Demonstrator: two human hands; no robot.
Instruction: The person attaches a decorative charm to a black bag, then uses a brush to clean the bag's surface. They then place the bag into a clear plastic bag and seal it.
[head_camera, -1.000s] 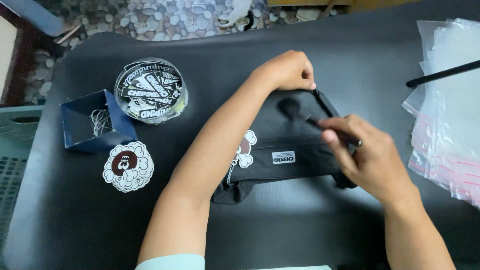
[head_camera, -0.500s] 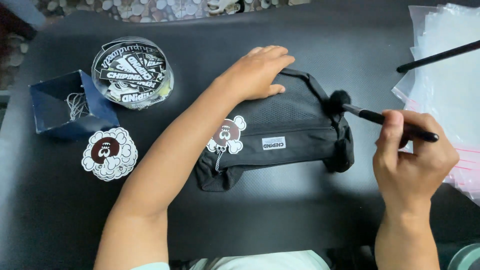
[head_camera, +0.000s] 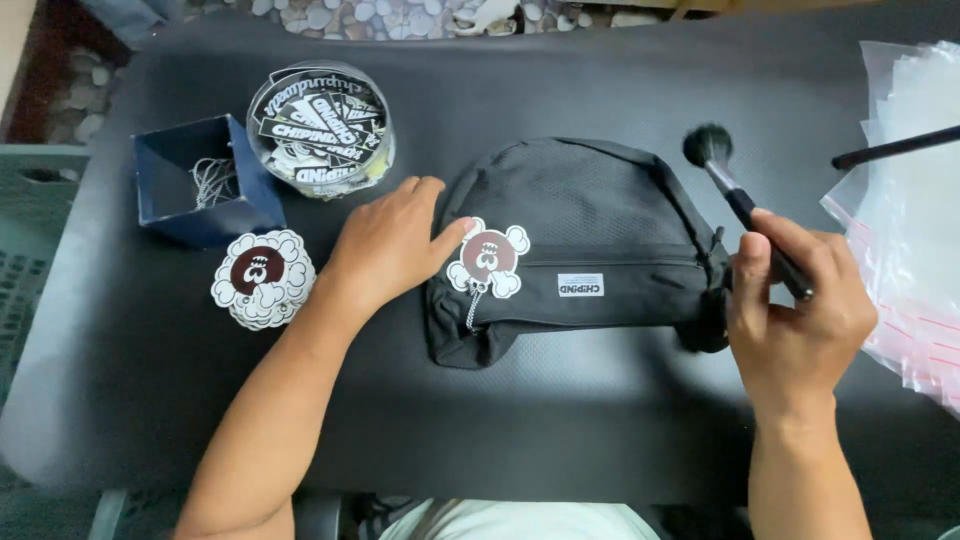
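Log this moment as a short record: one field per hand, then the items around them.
left hand: flat on the left end of the black pouch, fingertips by its cloud-shaped tag
right hand: holds a black brush, bristles just off the pouch's top right
table: dark mat
left side: blue box, clear sticker tub, loose cloud sticker
right edge: clear plastic bags

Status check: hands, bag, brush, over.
Left hand flat on black bag. Right hand holds brush, bristles off the bag. Nothing blocking.
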